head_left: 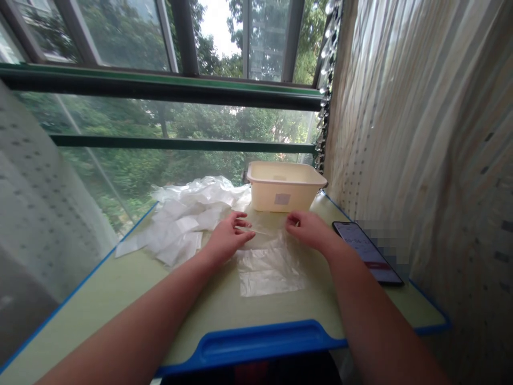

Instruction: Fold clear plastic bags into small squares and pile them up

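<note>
My left hand (226, 235) and right hand (308, 227) both rested on the far edge of a clear plastic bag (269, 267) that lay flat on the pale green table (120, 299), just in front of me. The left fingers (242, 222) were curled loosely over the bag's top left corner, the thumb pointing toward the other hand; the right fingers (294, 219) were bent down onto the top right corner. Whether either hand actually pinched the thin film or only pressed on it, I could not tell — the plastic was too sheer there. The bag stretched from my fingertips back toward the blue lip (260, 342) of the table. Just beyond my hands stood a cream plastic tub (282, 190), open at the top, with a small label on its near wall. To the left of it spread a loose heap of more clear bags (184, 219), close to my left hand. A phone (366, 251) lay face up beside my right wrist — near the curtain (420, 133).
</note>
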`<state>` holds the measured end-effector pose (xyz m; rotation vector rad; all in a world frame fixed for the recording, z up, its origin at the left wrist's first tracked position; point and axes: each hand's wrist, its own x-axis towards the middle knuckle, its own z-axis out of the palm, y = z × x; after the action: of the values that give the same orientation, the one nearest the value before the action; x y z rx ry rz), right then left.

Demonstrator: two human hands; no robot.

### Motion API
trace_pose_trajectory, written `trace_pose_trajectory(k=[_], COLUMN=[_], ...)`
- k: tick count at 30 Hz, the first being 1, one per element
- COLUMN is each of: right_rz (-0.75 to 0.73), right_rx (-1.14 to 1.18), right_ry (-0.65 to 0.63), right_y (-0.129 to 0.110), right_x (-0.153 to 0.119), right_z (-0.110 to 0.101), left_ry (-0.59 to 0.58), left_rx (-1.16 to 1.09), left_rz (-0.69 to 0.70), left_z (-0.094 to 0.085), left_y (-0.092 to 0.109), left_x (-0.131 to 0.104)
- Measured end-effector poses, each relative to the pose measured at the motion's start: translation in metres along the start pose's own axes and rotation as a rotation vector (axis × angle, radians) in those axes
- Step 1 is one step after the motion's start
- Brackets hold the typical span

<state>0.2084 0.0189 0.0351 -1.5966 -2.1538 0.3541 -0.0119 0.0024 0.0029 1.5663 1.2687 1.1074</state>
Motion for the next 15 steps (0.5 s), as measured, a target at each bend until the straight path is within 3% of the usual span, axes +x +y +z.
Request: trace_pose_trajectory(k=[3,9,15], right_rz=[0.014,0.013,-0.011], right_rx=[0.000,0.043,0.303], right_ry=[-0.084,-0.104,-0.128], right_y=[0.000,0.001,-0.002], right_x=[0.000,0.000,0.000], right_z=[0.001,0.003,0.002], left_ry=[-0.023,-0.027,0.131], left_rx=[0.163,0.430,0.775], left_rz=[0.061,0.198,0.372], left_z=[0.001,0.001,0.001], left_y=[0.000,0.002,0.006], left_x=[-0.003,-0.005,-0.012])
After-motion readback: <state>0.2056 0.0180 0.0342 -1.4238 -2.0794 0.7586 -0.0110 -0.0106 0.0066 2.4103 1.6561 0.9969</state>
